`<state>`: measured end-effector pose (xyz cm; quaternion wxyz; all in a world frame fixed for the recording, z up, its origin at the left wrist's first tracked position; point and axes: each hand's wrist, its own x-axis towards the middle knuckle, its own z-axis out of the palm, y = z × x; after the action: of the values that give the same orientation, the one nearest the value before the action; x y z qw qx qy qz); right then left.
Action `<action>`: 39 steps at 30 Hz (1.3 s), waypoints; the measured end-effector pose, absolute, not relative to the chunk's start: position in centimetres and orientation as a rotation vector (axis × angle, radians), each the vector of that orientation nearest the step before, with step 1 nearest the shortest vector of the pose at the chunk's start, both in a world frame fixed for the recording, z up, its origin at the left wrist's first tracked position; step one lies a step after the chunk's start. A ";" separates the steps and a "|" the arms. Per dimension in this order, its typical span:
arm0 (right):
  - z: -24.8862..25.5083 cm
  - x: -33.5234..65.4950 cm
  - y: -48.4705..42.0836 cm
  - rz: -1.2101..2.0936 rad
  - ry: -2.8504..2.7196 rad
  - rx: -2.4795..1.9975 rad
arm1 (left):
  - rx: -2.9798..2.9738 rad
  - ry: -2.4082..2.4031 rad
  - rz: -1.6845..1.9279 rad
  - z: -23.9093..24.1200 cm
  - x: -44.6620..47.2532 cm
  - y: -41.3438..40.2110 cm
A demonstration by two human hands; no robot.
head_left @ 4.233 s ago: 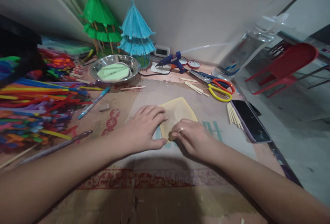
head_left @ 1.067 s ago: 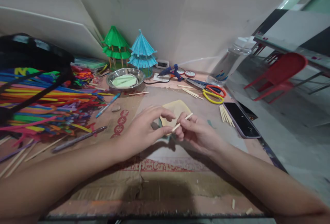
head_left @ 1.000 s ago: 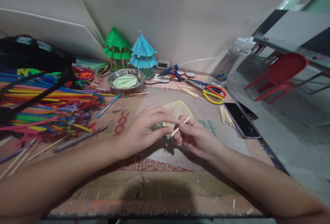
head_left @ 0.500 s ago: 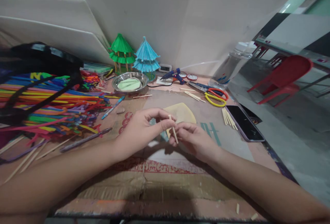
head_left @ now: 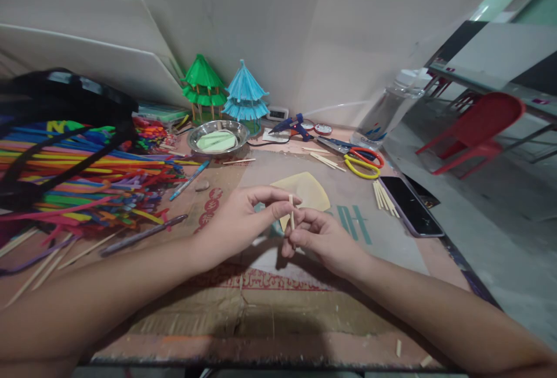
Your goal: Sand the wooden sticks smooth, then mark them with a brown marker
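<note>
A short wooden stick (head_left: 291, 213) stands nearly upright between my two hands, above the cardboard-covered table. My left hand (head_left: 248, 215) pinches its upper part between thumb and fingers. Lower down, the thumb and fingers of my right hand (head_left: 319, 236) close on the same stick. Behind my fingers lies a pale yellow rounded sheet (head_left: 311, 189), partly hidden by both hands. Several similar short sticks (head_left: 384, 199) lie side by side to the right, next to a phone (head_left: 411, 207).
Scissors (head_left: 363, 160), a glue gun (head_left: 289, 126) and a metal bowl (head_left: 241, 143) stand toward the back. Green (head_left: 201, 79) and blue (head_left: 243, 87) paper-roofed models are by the wall. Colourful pipe cleaners (head_left: 87, 175) fill the left; a water bottle (head_left: 387, 108) stands back right.
The stick has turned from a slant to nearly upright. My right thumb and fingers have moved onto its lower part, while my left hand keeps its pinch.
</note>
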<state>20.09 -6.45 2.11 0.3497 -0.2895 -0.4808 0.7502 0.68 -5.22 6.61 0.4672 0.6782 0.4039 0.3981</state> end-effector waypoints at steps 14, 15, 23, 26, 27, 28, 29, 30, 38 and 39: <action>4.6 21.7 -5.4 1.319 -1.466 -0.693 | 1.675 1.021 0.999 5.5 0.5 -3.1; 4.5 21.9 -5.0 1.265 -1.523 -0.725 | 1.719 1.022 0.935 5.3 0.6 -3.1; 2.9 24.4 -1.6 0.680 -2.047 -1.054 | 2.536 0.966 0.732 2.0 0.2 -1.7; 2.6 24.3 -1.8 0.592 -2.262 -1.039 | 2.597 0.926 0.673 0.7 0.1 -1.4; 2.5 24.1 -2.0 0.587 -2.309 -1.013 | 2.604 0.914 0.659 0.4 0.1 -1.4; 2.5 23.9 -2.2 0.583 -2.340 -0.980 | 2.604 0.905 0.643 0.2 0.1 -1.4; 2.4 23.7 -2.3 0.579 -2.360 -0.945 | 2.598 0.897 0.633 0.1 0.1 -1.4; 2.3 23.5 -2.4 0.574 -2.373 -0.914 | 2.585 0.893 0.626 0.0 0.2 -1.4; 1.7 22.7 -1.6 0.544 -2.489 -0.676 | 2.539 0.912 0.539 0.0 0.6 -1.3; 1.6 22.8 -1.5 0.532 -2.514 -0.674 | 2.540 0.907 0.536 0.0 0.6 -1.2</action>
<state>22.77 -1.53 1.62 0.2399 -0.2463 -0.9187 0.1943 0.58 -1.22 -0.02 0.1949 0.9060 0.3236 0.1911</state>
